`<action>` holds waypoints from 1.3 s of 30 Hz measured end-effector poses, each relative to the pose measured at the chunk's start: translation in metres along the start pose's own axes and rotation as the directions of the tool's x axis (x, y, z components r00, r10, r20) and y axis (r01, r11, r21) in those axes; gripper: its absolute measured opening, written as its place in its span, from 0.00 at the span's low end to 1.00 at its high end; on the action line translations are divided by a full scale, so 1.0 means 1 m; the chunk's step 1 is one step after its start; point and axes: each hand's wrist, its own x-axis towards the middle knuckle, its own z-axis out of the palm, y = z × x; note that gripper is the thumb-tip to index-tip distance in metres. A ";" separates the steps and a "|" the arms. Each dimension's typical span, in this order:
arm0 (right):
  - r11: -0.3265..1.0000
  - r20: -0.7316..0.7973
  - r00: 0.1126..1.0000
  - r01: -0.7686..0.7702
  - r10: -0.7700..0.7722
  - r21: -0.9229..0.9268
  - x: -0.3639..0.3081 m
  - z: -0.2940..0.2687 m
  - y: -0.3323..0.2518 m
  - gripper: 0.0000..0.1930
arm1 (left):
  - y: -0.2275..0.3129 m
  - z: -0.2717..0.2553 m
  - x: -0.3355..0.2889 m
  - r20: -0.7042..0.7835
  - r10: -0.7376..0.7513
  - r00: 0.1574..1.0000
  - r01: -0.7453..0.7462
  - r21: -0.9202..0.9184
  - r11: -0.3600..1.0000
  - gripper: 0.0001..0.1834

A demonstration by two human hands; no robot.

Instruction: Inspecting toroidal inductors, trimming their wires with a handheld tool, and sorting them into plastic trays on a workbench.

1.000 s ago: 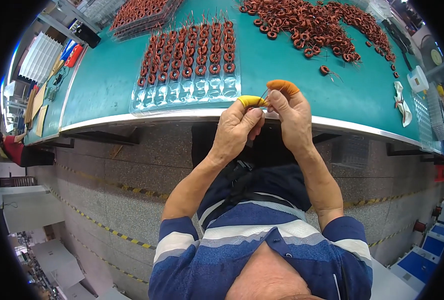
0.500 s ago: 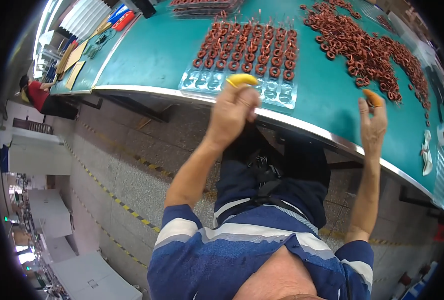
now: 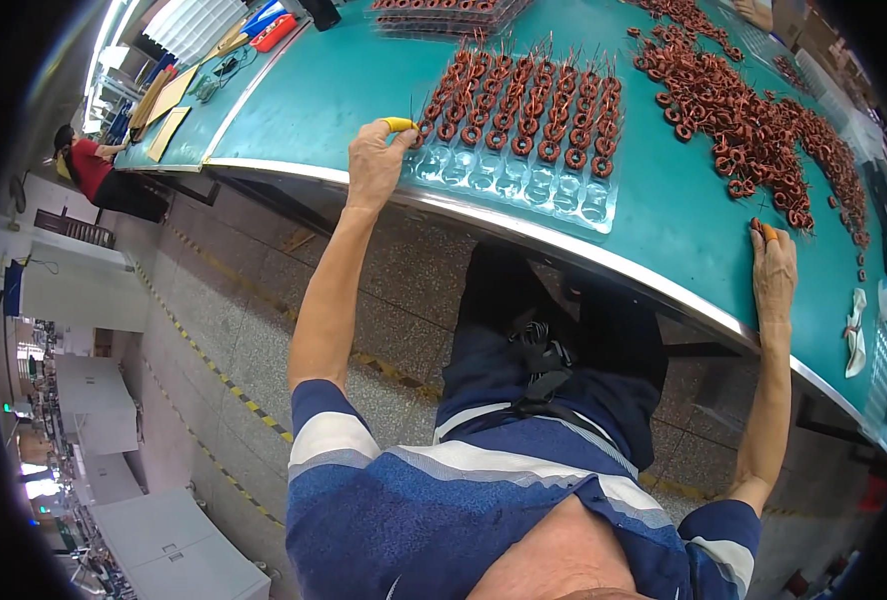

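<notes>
At the front left corner of a clear plastic tray, my left hand pinches a copper ring coil. One finger of it wears a yellow finger cot. Rows of upright copper coils fill the tray's far part, thin wire leads sticking up; round pockets nearest me hold none. Over on the right, my right hand rests at the table's front edge, an orange finger cot on one finger. Its closed fingertips hold a small reddish-brown piece that looks like another coil, partly hidden.
A large heap of loose copper coils spreads over the green table at the right. Stacked filled trays stand at the back. A white cloth lies far right. A person in red works at the far left.
My left hand has moved left and forward from over the tray's front to its left corner. My right hand has come down to the table edge. The view has shifted slightly.
</notes>
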 end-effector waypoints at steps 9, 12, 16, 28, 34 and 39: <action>0.989 -0.083 0.996 -0.003 0.016 0.145 0.003 -0.004 -0.006 0.10 | 0.004 0.005 -0.002 -0.054 0.205 0.977 -0.196 0.135 0.971 0.12; 0.860 0.015 0.980 -0.183 0.200 0.476 0.006 -0.015 -0.046 0.15 | 0.061 -0.009 -0.029 -0.195 0.050 0.980 -0.041 0.050 0.998 0.13; 0.393 0.377 0.909 -0.417 0.177 0.820 -0.006 -0.051 -0.100 0.25 | 0.142 0.038 -0.072 0.166 0.189 0.968 -0.083 -0.496 0.864 0.18; 0.576 0.199 0.976 -0.210 0.084 0.790 -0.022 -0.048 -0.177 0.23 | 0.179 0.094 -0.118 0.379 0.388 0.840 -0.072 -0.631 0.772 0.17; 0.231 0.440 0.862 -0.496 0.252 0.837 -0.021 -0.063 -0.174 0.15 | 0.190 0.077 -0.114 0.493 0.313 0.812 0.049 -0.592 0.805 0.15; -0.074 0.438 0.898 -0.435 0.037 0.897 -0.023 -0.053 -0.175 0.11 | 0.177 0.089 -0.123 0.572 0.221 0.790 0.479 -0.800 0.361 0.15</action>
